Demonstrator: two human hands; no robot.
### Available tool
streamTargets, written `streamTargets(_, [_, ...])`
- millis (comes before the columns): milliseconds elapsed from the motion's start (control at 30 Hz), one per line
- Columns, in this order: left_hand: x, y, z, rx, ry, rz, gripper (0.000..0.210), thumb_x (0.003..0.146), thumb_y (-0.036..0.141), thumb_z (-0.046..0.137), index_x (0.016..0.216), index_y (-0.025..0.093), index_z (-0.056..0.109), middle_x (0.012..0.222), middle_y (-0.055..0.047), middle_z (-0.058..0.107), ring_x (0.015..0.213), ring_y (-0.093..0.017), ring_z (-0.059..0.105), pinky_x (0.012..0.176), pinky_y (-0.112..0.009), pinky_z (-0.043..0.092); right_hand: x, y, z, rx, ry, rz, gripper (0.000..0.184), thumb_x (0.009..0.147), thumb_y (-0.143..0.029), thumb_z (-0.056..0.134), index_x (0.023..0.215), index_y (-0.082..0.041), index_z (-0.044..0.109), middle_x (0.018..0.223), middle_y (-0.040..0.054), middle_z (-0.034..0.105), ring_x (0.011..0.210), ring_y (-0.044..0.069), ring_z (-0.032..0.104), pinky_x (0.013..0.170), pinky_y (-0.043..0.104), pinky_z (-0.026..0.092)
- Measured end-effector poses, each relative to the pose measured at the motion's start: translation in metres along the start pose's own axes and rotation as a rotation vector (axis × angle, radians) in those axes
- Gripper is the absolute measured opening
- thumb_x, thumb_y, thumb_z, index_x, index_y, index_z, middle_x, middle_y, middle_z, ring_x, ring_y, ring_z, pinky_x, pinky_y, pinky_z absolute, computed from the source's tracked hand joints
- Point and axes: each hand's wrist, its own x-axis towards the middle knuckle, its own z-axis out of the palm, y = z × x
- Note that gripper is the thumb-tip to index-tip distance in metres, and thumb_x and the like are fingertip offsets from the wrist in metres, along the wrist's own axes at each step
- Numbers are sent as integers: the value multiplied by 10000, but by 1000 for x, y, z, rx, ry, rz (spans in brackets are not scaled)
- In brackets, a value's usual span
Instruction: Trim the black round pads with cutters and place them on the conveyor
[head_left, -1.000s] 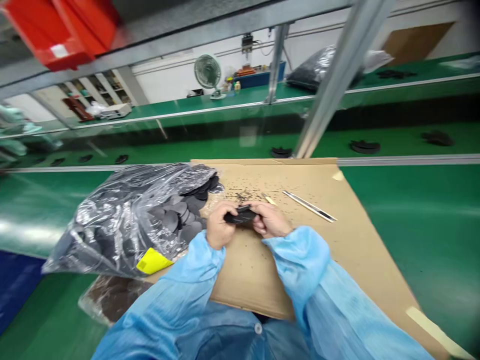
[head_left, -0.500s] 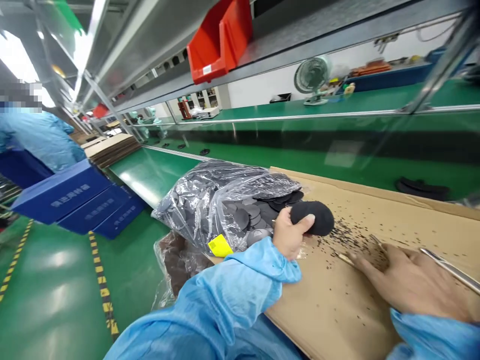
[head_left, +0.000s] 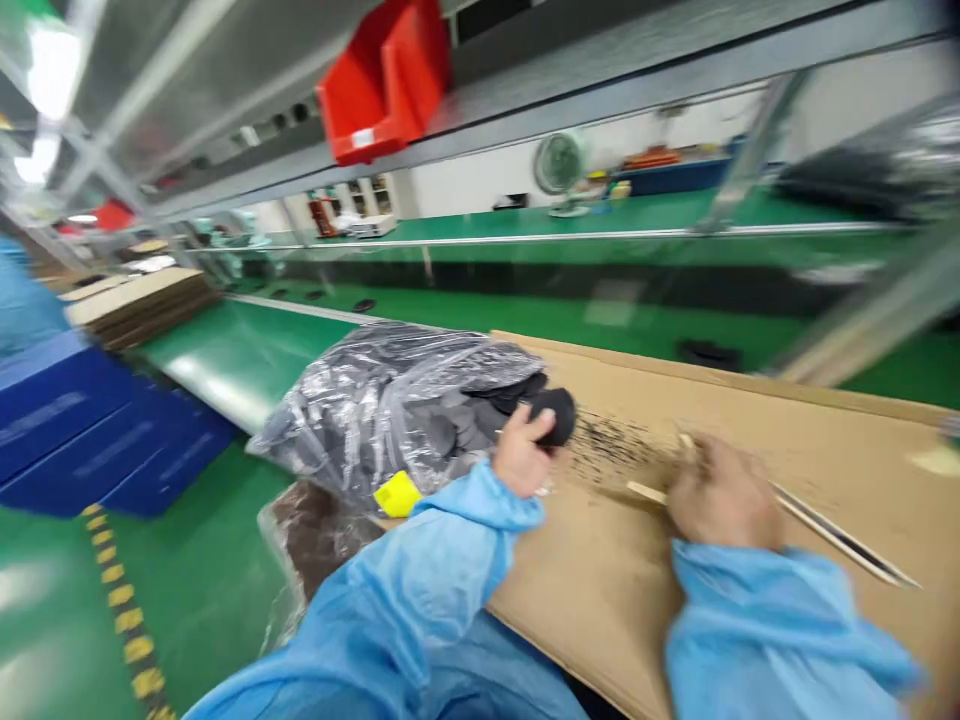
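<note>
My left hand (head_left: 525, 450) grips a black round pad (head_left: 556, 415), thumb on top, beside the open mouth of a clear plastic bag (head_left: 352, 400) full of dark discs. My right hand (head_left: 724, 490) is closed, low over the cardboard sheet (head_left: 600, 570), and smeared by motion. Two slim pale tips stick out to its left, apart from each other, like tweezers (head_left: 646, 491); the fingers hide the rest. Right of that hand is a long, thin metal tool (head_left: 844, 535). Many tiny black bits (head_left: 611, 440) are scattered between my hands.
A yellow label (head_left: 397, 494) is on the bag. Beneath it hangs a brown plastic-wrapped bundle (head_left: 319, 540). Blue boxes (head_left: 67, 420) stand at left near a person's blue sleeve (head_left: 26, 300). Overhead, a red bin (head_left: 382, 85) hangs from the shelf; a metal post (head_left: 862, 300) rises behind the cardboard.
The view has swung right. My right hand has moved left and up the cardboard, going from spread fingers to closed. My left hand still holds the pad, now turned more edge-on.
</note>
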Motion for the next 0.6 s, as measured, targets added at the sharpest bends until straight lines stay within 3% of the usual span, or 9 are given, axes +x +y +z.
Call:
streamTargets(100, [-1,3,-3,-42,-56,-76,225,663,235,759,818,196,600,704,18,594,544,-80,452,466,-222,333,3,-12,-8,190,44,61,323,879,-433,426,976,-195,621,977,133,650,941,263,597,837,441,459])
streamTargets(300, [-5,4,-3,-145,-29,-258,73,782,204,633,777,141,597,652,-9,568,498,-70,456,499,-230,399,-5,-30,-11,493,126,107,279,878,-405,510,1067,-203,547,1021,87,654,799,179,592,731,320,490])
streamTargets(433, [-11,3,0,-131,-19,-306,53,792,175,596,764,139,622,585,-14,555,678,-165,610,706,-365,508,-22,-52,-7,850,-89,86,200,870,-377,553,1007,-249,482,1125,75,604,775,151,610,754,337,512])
streamTargets(500, [-12,3,0,-125,-64,-308,38,786,178,609,779,148,632,580,-9,561,747,-189,629,786,-426,506,-28,-58,-6,936,-230,81,207,849,-393,588,973,-250,505,1157,74,585,875,173,623,845,376,500])
streamTargets(600, [-9,3,-2,-105,-92,-239,41,778,203,649,799,169,637,595,8,578,717,-158,616,812,-424,506,-28,-58,-7,970,-415,75,297,844,-516,549,908,-230,601,1172,87,590,1059,231,584,954,422,447])
